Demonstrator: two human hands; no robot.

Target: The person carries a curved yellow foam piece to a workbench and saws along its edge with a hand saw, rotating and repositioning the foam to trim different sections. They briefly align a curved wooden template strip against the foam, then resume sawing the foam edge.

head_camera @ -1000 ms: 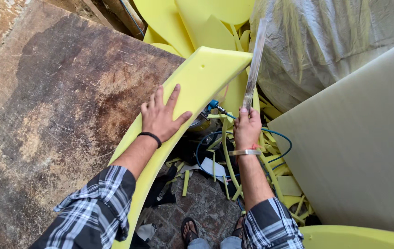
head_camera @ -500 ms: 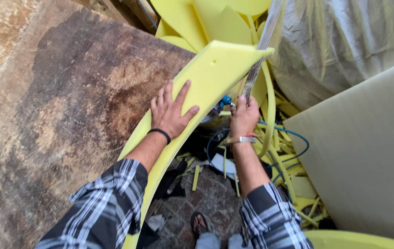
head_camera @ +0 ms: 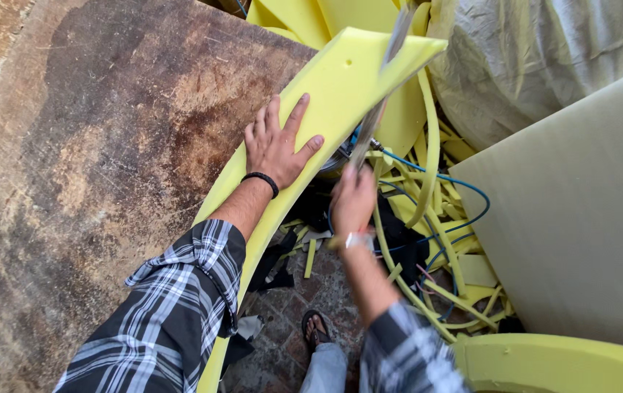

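Note:
A long yellow foam sheet (head_camera: 355,80) hangs over the right edge of a stained wooden worktable (head_camera: 107,145). My left hand (head_camera: 276,145) lies flat on the foam with fingers spread, pressing it against the table edge. My right hand (head_camera: 353,200) is blurred and grips the handle of a long thin blade (head_camera: 383,80), which runs upward through the foam's right side near its far end.
Yellow foam offcut strips (head_camera: 428,240) and a blue hose (head_camera: 464,196) are piled on the brick floor below. A large beige foam slab (head_camera: 581,211) stands at the right, a plastic-wrapped bundle (head_camera: 544,58) behind it. My sandalled foot (head_camera: 316,329) is below.
My right hand has dropped lower and toward me with the blade, now blurred with motion. The left hand stays flat on the foam. The view has shifted slightly.

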